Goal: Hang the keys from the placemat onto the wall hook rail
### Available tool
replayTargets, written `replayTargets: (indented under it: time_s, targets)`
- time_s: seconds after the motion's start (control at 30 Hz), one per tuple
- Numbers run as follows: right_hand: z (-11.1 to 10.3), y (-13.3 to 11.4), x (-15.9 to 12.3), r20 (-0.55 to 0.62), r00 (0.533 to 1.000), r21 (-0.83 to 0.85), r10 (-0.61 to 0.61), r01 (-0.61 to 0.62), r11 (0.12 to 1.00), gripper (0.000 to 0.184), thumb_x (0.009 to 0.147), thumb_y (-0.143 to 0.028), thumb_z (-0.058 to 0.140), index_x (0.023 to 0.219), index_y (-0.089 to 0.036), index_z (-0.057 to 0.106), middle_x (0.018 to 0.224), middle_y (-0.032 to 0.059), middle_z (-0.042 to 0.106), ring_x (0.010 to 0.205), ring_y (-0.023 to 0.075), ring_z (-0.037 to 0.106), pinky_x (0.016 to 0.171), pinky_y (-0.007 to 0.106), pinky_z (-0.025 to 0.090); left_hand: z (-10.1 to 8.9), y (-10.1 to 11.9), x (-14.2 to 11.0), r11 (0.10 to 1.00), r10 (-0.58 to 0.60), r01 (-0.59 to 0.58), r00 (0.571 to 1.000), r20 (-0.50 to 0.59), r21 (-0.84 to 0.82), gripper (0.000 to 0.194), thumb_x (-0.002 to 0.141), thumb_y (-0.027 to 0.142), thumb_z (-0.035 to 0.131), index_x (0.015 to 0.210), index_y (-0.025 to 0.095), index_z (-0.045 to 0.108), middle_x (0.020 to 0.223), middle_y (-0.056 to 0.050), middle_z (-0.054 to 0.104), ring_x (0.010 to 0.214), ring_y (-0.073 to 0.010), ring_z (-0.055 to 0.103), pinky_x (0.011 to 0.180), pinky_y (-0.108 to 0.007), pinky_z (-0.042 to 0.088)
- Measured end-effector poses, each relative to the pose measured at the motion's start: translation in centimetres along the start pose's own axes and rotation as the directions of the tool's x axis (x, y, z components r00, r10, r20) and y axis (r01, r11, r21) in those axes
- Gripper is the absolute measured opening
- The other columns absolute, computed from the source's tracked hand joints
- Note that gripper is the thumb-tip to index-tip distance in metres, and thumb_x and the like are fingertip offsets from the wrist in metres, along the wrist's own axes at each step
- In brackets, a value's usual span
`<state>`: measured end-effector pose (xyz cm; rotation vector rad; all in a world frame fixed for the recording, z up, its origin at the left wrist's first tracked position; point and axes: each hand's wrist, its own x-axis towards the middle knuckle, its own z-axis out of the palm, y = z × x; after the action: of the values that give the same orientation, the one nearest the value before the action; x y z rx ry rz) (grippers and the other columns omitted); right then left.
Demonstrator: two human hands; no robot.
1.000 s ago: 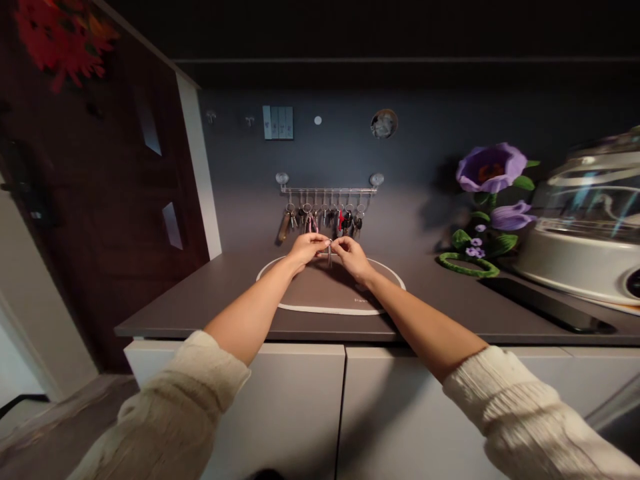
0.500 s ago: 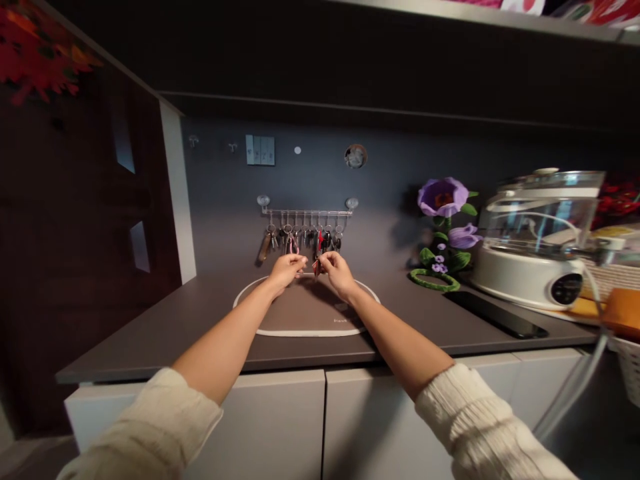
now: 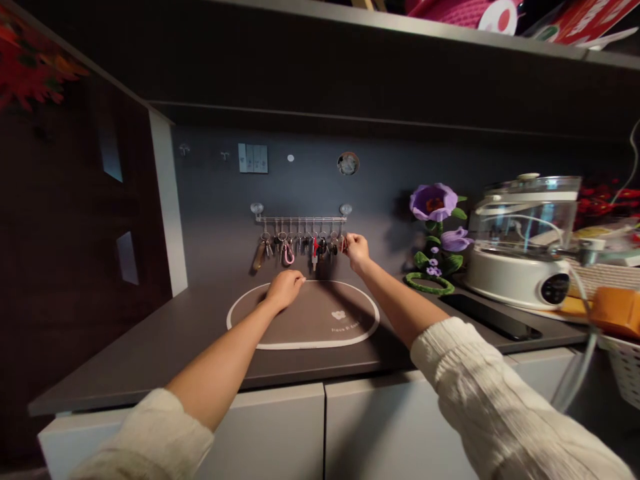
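My right hand [image 3: 357,251] is raised at about half past one from the mat's middle, by the right end of the clear key rack [image 3: 300,219]. Its thumb and fingers are closed in a pinch on a small key bunch [image 3: 344,245], of which I can make out only a reddish bit at the fingertips. That bunch sits just below the rack's end hook; from here I cannot tell whether its ring is on the hook.

My left hand [image 3: 284,289] hovers at 11 o'clock, over the far part of the brown mat [image 3: 310,320], fingers curled and palm turned away. I see nothing sticking out of it, but cannot tell whether the fingers are fully closed or hold anything.

At 12 o'clock, the rack is fixed to the wall by a suction cup at each end. Other keys hang along it, with a brown tag [image 3: 259,257] at the left, a pink clip [image 3: 289,255] next along and a red tag [image 3: 315,249] right of the middle. On the counter [image 3: 150,347], purple flowers [image 3: 434,202] stand at 2 o'clock.
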<state>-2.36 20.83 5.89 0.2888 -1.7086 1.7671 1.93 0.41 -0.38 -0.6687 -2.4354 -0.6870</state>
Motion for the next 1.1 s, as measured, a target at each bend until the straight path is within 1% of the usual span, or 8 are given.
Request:
replayTargets:
  time_s: [0.13,0.3,0.4,0.6,0.77,0.93,1.03,1.1]
  targets:
    - [0.1,-1.0,1.9,-0.143,0.975,0.157,0.171,-0.148,0.976,0.031,0.082,-0.016,0.038,0.051,-0.016,0.038,0.041,-0.0059,0.037,0.036,0.0037,0.034,0.040,0.016,0.036,-0.2,0.4,-0.2,0.994,-0.006,0.001,0.999,0.043,0.112,0.026,0.082,0.027,0.042,0.086,0.017,0.066,0.091,-0.007,0.067,0.085,-0.0174,0.058,0.073,-0.026,0.038]
    - [0.7,-1.3,3.2,-0.170,0.943,0.244,0.287,-0.242,0.939,0.027,0.081,-0.014,0.043,0.054,-0.016,0.042,0.040,-0.0055,0.042,0.038,0.0043,0.039,0.041,0.016,0.041,-0.3,0.3,-0.3,0.990,0.003,-0.011,0.998,0.059,0.138,0.027,0.083,0.027,0.041,0.088,0.018,0.066,0.093,-0.007,0.067,0.087,-0.0178,0.058,0.075,-0.026,0.038]
    - [0.8,-1.2,3.7,-0.179,0.931,0.239,0.318,-0.272,0.932,0.026,0.080,-0.012,0.045,0.055,-0.016,0.043,0.041,-0.0052,0.042,0.038,0.0044,0.039,0.042,0.016,0.043,-0.2,0.3,-0.3,0.991,-0.002,-0.008,0.998,0.068,0.137,0.026,0.083,0.026,0.041,0.087,0.018,0.066,0.094,-0.007,0.067,0.088,-0.0176,0.058,0.075,-0.026,0.038]
    - [0.5,-0.1,3.8,-0.170,0.931,0.197,0.322,-0.288,0.937,0.028,0.079,-0.011,0.044,0.052,-0.015,0.043,0.040,-0.0046,0.041,0.037,0.0041,0.037,0.036,0.015,0.035,-0.3,0.4,-0.2,0.992,-0.005,-0.004,0.998,0.070,0.127,0.026,0.083,0.026,0.042,0.086,0.018,0.066,0.092,-0.008,0.067,0.087,-0.0178,0.058,0.076,-0.026,0.038]
    - [0.1,0.5,3.2,-0.168,0.927,0.173,0.336,-0.308,0.936,0.021,0.078,-0.014,0.047,0.058,-0.015,0.046,0.046,-0.0039,0.046,0.040,0.0048,0.043,0.037,0.015,0.035,-0.3,0.4,-0.3,0.995,-0.022,0.016,0.998,0.065,0.098,0.026,0.082,0.026,0.042,0.086,0.018,0.066,0.091,-0.008,0.067,0.086,-0.0185,0.058,0.074,-0.027,0.038]
    - [-0.6,0.3,1.8,-0.218,0.879,0.131,0.424,-0.404,0.905,0.018,0.081,-0.018,0.045,0.063,-0.016,0.047,0.049,-0.0048,0.046,0.041,0.0051,0.044,0.044,0.017,0.041,0.0,0.1,-0.5,0.998,-0.061,0.061,0.998,0.035,0.000,0.023,0.079,0.026,0.046,0.087,0.018,0.066,0.084,-0.007,0.067,0.077,-0.0173,0.058,0.069,-0.026,0.039]
    - [-1.4,0.0,0.4,-0.258,0.835,0.132,0.486,-0.468,0.874,0.013,0.080,-0.018,0.044,0.067,-0.018,0.047,0.048,-0.0057,0.042,0.041,0.0056,0.043,0.044,0.018,0.040,0.1,0.2,-0.5,0.979,-0.133,0.127,0.991,-0.025,-0.158,0.022,0.077,0.026,0.049,0.089,0.016,0.064,0.075,-0.005,0.063,0.069,-0.0146,0.055,0.065,-0.025,0.039]
    - [-1.7,-0.5,-0.8,-0.278,0.810,0.143,0.516,-0.496,0.856,0.010,0.081,-0.018,0.042,0.072,-0.019,0.046,0.048,-0.0062,0.041,0.040,0.0060,0.043,0.043,0.018,0.039,-0.2,0.5,-0.6,0.935,-0.207,0.182,0.977,-0.053,-0.304,0.025,0.075,0.027,0.053,0.095,0.013,0.061,0.068,-0.002,0.059,0.062,-0.0119,0.052,0.061,-0.023,0.038]
